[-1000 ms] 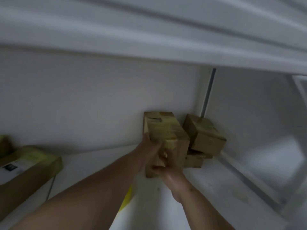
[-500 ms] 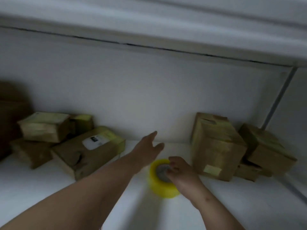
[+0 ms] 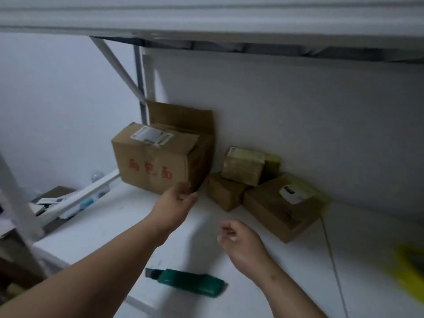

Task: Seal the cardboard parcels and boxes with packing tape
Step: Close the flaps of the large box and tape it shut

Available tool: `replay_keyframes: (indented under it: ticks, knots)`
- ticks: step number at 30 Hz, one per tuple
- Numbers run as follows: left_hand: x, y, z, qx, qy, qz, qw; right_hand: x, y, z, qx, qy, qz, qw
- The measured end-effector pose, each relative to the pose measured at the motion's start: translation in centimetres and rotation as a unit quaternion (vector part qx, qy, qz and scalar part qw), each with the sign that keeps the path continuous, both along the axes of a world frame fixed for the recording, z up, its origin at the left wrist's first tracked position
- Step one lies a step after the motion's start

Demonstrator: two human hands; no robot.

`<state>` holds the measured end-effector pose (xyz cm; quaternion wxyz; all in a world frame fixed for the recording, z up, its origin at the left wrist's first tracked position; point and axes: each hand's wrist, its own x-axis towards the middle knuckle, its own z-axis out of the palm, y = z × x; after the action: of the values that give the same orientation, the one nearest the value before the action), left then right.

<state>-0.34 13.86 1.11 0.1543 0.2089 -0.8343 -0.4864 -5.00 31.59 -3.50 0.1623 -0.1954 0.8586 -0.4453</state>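
One hand does the work here — the left hand (image 3: 177,200) grips the bottom near corner of the big box (image 3: 158,160), fingers curled under its edge. The box sits on the white surface (image 3: 114,228) against the wall, a flap standing up behind it and a shipping label on its top. The right hand (image 3: 238,237) hangs in the air to the right of that box and nearer the person, fingers loosely curled, holding nothing that I can make out.

Right of the big box lies a cluster of small parcels (image 3: 243,166) and a flatter labelled one (image 3: 284,203), already wrapped in yellowish tape. The yellow tape roll (image 3: 410,269) is far to the right of the big box, blurred at the frame edge. A green cutter (image 3: 190,281) lies nearer the person than the box.

Risks, as I judge them — pulling by one low corner could swing or tip the box, knocking it into the small parcels beside it. Dragged towards the person, it could also push the cutter off the surface.
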Motion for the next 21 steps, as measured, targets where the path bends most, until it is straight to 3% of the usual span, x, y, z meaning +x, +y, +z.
replay_keyframes:
  ticks: [9, 15, 21]
  knots:
    - [0.9, -13.0, -1.3, 0.074, 0.01, 0.067, 0.995, -3.9, -14.9, 2.4, 0.027, 0.094, 0.019, 0.995]
    - [-2.8, -18.9, 0.0, 0.07, 0.042, 0.099, 0.992, -9.7, -21.1, 4.2, -0.066, 0.219, -0.156, 0.961]
    - [-5.8, -24.1, 1.8, 0.08, 0.058, 0.105, 0.99, -12.9, -23.0, 5.1, -0.095, 0.101, -0.192, 0.972]
